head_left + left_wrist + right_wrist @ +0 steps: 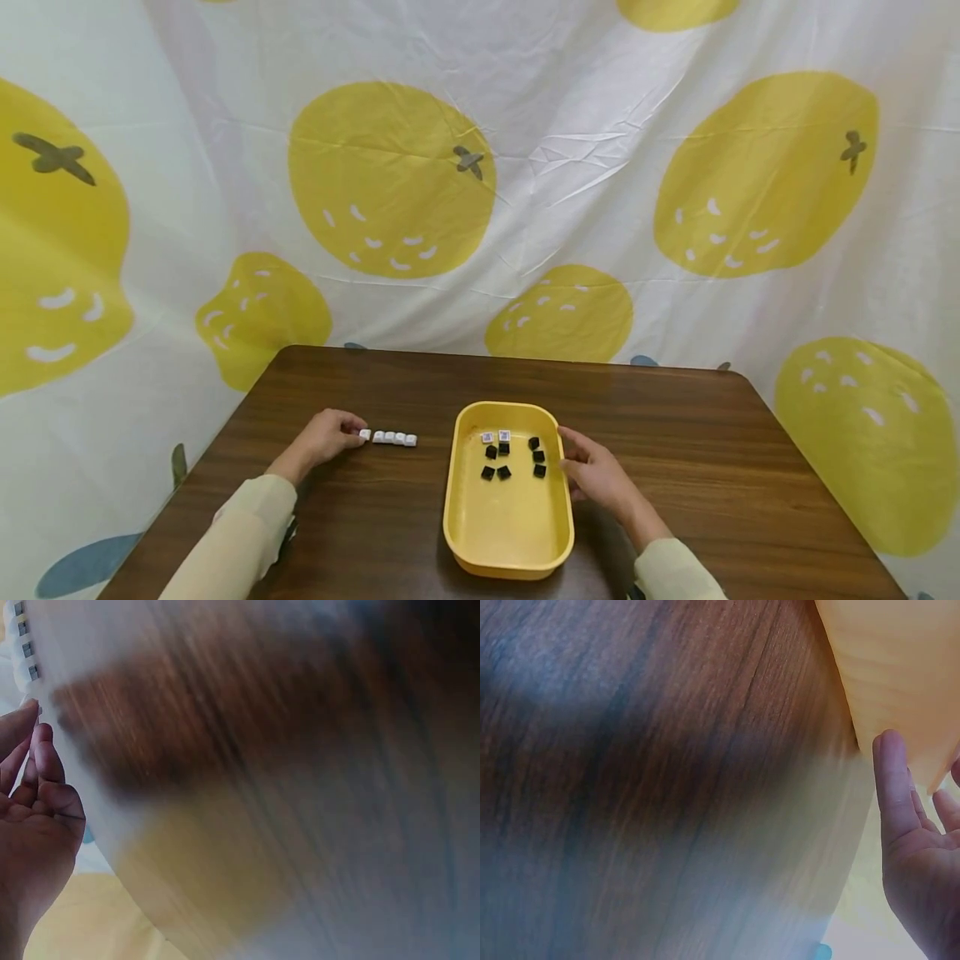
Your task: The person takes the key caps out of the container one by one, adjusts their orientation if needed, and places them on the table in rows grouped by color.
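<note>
Between the thumb and fingers of my left hand (327, 435) is a small white block (365, 434), pinched at the left end of a row of similar white blocks (389, 437). In the left wrist view, the row blocks (28, 650) show dark square marks on one side. My right hand (600, 477) lies against the right side of a yellow tray (509, 575). Its fingers are extended along the outer wall in the right wrist view. Inside the tray are two white blocks with printed faces (504, 435) and several small black blocks (539, 471).
The brown wood-grain table (720, 467) carries the tray and the row. Behind it hangs a white cloth (555, 192) printed with yellow lemons. The tray's raised rim stands between the row and my right hand.
</note>
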